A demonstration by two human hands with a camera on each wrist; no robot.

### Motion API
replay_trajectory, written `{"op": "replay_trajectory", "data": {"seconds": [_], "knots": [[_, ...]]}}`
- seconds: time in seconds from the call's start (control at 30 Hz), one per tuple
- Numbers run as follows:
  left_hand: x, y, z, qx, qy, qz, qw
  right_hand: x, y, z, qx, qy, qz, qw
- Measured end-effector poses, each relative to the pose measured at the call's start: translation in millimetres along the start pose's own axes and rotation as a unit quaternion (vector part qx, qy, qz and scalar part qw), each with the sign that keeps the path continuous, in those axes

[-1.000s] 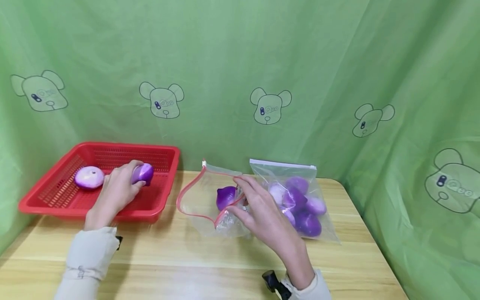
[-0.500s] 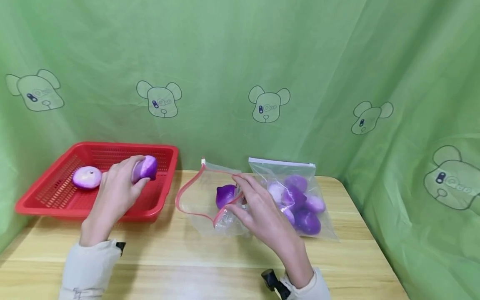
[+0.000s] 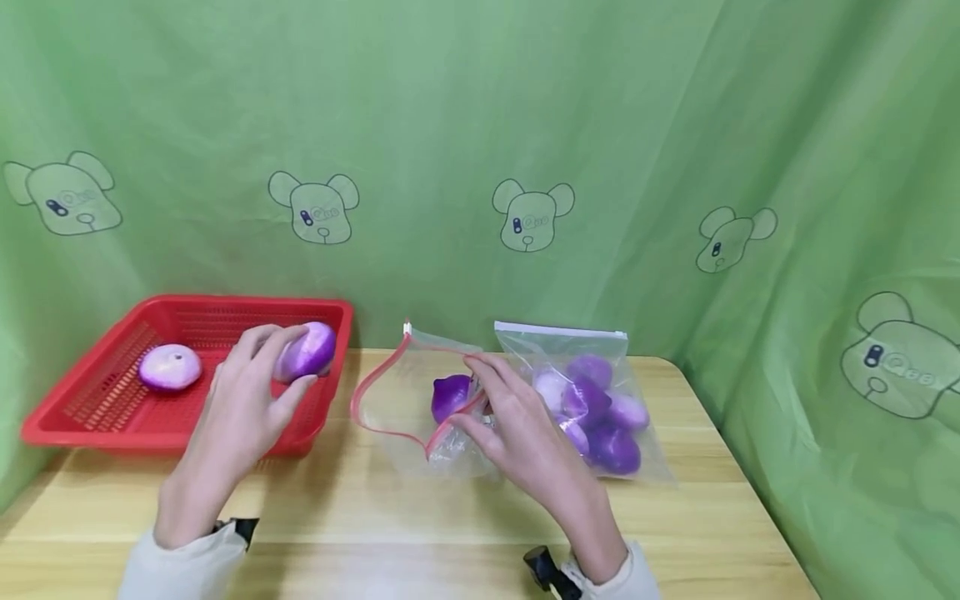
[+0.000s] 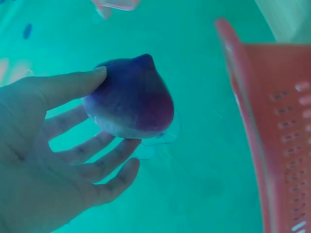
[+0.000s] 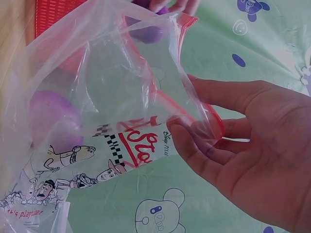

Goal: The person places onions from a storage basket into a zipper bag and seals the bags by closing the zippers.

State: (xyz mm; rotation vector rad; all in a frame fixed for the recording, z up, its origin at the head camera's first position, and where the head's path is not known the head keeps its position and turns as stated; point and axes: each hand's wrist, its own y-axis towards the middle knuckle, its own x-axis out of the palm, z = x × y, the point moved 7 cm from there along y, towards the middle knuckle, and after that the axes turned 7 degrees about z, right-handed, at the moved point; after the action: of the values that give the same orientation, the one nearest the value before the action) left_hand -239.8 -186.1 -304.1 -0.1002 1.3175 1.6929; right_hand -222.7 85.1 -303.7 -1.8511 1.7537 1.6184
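My left hand (image 3: 243,404) holds a purple-and-white onion (image 3: 313,350) over the right side of the red basket (image 3: 335,400). In the left wrist view the thumb lies on one side of that onion (image 4: 131,99) and the fingers are behind it, its pointed tip up. With thumb and fingers, my right hand (image 3: 536,442) pinches the red-edged rim of a clear zip bag (image 3: 363,392), whose mouth gapes toward the left. One purple onion (image 3: 448,397) lies inside this bag. The right wrist view shows printed cartoon figures on the bag's side (image 5: 80,160).
Another onion (image 3: 171,367) sits in the basket's left part. Right of the opened bag lies a second clear bag with a white zip strip (image 3: 561,331), holding several onions (image 3: 613,446). A green curtain (image 3: 427,167) hangs behind the wooden table (image 3: 360,517).
My left hand has lifted the onion from the basket and carried it rightward toward the basket's right rim. My right hand keeps its pinch on the bag's rim. The view has shifted slightly.
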Motion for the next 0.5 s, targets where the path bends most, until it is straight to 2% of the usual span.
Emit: {"op": "replay_trajectory", "data": {"seconds": [0.2, 0.5], "knots": [[-5.8, -0.9, 21.8, 0.005, -0.021, 0.003, 0.9998, 0.0, 0.5, -0.5, -0.008, -0.008, 0.004, 1.000], [-4.0, -5.0, 50.1, 0.033, -0.052, -0.008, 0.9981, 5.4, -0.6, -5.7, -0.011, -0.011, -0.009, 1.000]]}}
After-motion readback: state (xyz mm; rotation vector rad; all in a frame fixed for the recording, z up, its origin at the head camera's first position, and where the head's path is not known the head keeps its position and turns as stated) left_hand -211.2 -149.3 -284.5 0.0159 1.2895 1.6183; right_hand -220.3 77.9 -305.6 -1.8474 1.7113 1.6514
